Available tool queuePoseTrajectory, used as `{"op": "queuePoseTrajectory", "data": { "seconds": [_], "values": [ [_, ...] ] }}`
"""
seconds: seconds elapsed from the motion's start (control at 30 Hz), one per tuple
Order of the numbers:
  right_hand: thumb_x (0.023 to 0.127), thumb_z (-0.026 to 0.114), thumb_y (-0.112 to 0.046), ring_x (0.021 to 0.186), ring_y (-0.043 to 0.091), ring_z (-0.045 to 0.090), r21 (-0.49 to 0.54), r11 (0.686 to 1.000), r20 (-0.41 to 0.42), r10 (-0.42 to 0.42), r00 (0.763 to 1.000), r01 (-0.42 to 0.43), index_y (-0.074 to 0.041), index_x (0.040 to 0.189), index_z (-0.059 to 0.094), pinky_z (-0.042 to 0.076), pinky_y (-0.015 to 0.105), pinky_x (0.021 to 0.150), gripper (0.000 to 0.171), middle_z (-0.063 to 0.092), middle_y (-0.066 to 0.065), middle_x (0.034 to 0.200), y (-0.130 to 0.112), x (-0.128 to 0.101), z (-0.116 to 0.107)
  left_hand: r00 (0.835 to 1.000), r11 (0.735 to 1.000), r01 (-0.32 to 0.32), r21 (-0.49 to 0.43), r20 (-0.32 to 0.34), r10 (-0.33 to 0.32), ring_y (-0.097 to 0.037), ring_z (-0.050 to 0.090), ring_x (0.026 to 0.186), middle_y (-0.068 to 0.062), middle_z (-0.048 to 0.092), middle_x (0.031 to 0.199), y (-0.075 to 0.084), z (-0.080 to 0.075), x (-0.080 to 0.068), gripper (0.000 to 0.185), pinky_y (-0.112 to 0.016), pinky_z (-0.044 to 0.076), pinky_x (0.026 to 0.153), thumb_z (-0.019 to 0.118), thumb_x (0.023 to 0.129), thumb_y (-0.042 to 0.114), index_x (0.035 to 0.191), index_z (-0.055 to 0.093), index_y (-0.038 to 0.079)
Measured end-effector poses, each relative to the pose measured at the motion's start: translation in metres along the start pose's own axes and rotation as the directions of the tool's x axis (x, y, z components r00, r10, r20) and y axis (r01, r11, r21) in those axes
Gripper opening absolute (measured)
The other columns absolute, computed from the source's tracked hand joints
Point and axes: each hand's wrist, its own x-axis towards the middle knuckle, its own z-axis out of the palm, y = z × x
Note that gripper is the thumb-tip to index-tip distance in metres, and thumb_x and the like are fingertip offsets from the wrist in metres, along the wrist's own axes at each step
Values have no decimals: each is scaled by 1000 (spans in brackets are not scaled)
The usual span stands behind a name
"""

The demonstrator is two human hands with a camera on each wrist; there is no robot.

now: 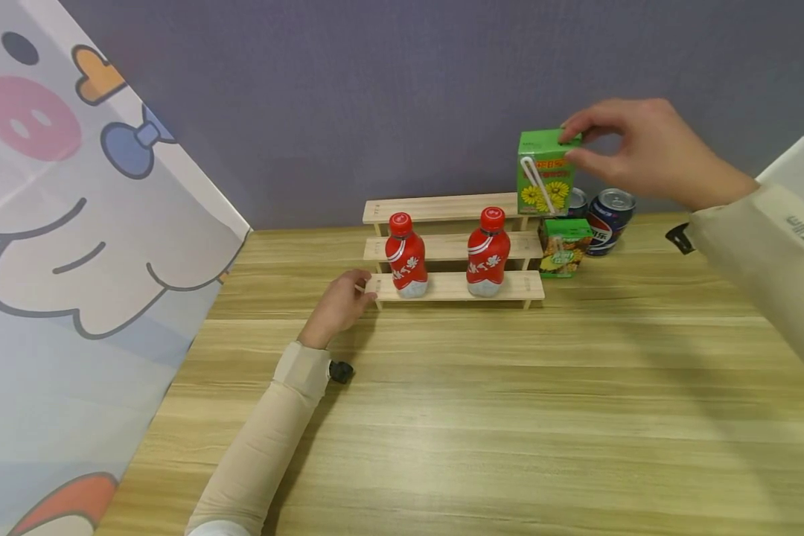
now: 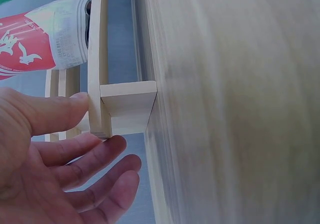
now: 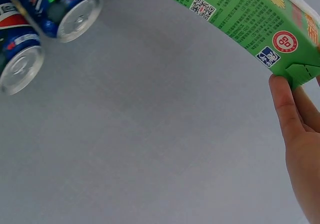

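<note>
Left hand (image 2: 55,171) pinches the rack (image 2: 98,68) right at its end, and just beyond that grip, a bottle (image 2: 42,41)!

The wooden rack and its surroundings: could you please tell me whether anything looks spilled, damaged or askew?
Nothing stands out: both red bottles stand upright on the wooden rack, the cans and lower green carton stand beside it, the raised carton in the right hand looks undented, and no spill shows.

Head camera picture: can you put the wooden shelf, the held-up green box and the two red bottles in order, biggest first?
1. Wooden shelf, the biggest by far.
2. Held-up green box, perhaps helped by being closer to the camera.
3. Left red bottle and right red bottle: too alike to rank.
</note>
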Motion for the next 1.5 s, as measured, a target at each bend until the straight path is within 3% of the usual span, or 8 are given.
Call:
{"op": "queuePoseTrajectory", "data": {
  "seconds": [0.17,0.83,1.13,1.4,1.5],
  "values": [
    [77,64,-18,69,0,46,-10,1000,-11,-10,1000,9,-13,98,62,30,17,65,22,59,-2,97,8,-7,1,1000,1000,10,-1,-9,-10,-19,53,87,-8,51,105,-1,0,1,40,-29,46,68,56,84,21,118,46,4],
    [78,63,-24,81,2,44,-67,993,47,103,994,-100,-16,101,61,30,24,65,24,57,0,104,29,-45,-5,1000,1000,16,9,6,-16,-19,53,88,-9,50,106,-1,0,1,40,-29,46,67,55,85,23,119,45,4],
    [75,67,-20,81,8,47,-90,994,17,67,998,-65,-13,97,61,31,25,64,24,58,0,99,32,-72,-5,1000,1000,17,-9,-3,-17,-19,53,87,-8,50,106,0,0,0,40,-29,46,67,56,84,22,118,45,4],
    [72,69,-13,84,-14,39,-77,993,-3,87,996,-87,-13,91,62,29,14,63,20,58,-1,98,44,-103,-4,1000,1000,18,-17,6,-18,-18,53,87,-7,50,107,0,1,1,40,-28,46,67,55,85,22,119,44,5],
    [72,68,-14,86,-17,37,-67,989,3,134,991,-134,-16,90,63,28,11,64,19,54,-12,101,49,-112,-4,1000,1000,24,-13,12,-24,-18,52,88,-7,50,107,0,0,1,40,-29,46,68,55,85,22,119,44,5]
  ]
}}
